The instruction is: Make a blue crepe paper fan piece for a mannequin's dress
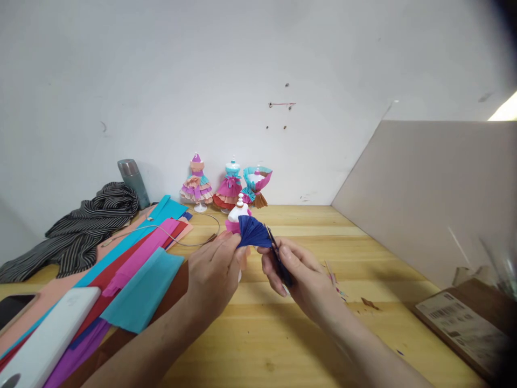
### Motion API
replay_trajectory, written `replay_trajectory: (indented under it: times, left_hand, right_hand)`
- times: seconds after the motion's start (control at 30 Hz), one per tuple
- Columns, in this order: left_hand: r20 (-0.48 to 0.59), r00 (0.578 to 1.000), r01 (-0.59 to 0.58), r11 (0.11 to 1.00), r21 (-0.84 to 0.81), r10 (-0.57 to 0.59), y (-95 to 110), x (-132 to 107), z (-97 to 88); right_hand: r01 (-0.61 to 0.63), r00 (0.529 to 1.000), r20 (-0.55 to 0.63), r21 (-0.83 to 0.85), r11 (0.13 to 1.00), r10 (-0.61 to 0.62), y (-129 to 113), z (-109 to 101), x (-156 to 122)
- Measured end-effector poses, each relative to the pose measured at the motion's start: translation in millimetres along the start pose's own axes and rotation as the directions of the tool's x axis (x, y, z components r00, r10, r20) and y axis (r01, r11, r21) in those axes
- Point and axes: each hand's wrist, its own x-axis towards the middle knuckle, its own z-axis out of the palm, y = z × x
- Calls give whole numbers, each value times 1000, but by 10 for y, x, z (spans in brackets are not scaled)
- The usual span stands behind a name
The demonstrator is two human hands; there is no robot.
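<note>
My left hand (pixel 213 272) pinches a pleated fan of dark blue crepe paper (pixel 253 232) at its lower left end. My right hand (pixel 298 276) is closed round dark scissors (pixel 278 258), whose blades sit at the fan's right edge. Just behind the fan stands a small white mannequin (pixel 239 211) with a pink paper skirt, partly hidden by the fan and my left hand. Both hands are above the wooden table (pixel 291 334).
Coloured crepe sheets (pixel 141 264) lie at left with a white flat device (pixel 48 339), a phone (pixel 12 307), striped cloth (pixel 89 221) and a grey flask (pixel 134 182). Three dressed mannequins (pixel 228 183) stand by the wall. A grey board (pixel 428 199) and a cardboard box (pixel 464 323) are at right.
</note>
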Motion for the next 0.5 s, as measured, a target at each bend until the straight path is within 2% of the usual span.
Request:
replay_trajectory:
  times: [0.2,0.5]
  left_hand:
    - [6,1000,-7,1000,12,7,0,-17,19]
    - [1,1000,-22,1000,12,22,-3,-8,1]
  right_hand:
    - [-29,1000,-14,-55,998,28,-8,-21,-7]
    - [-52,998,-19,-1,999,51,-35,-7,8]
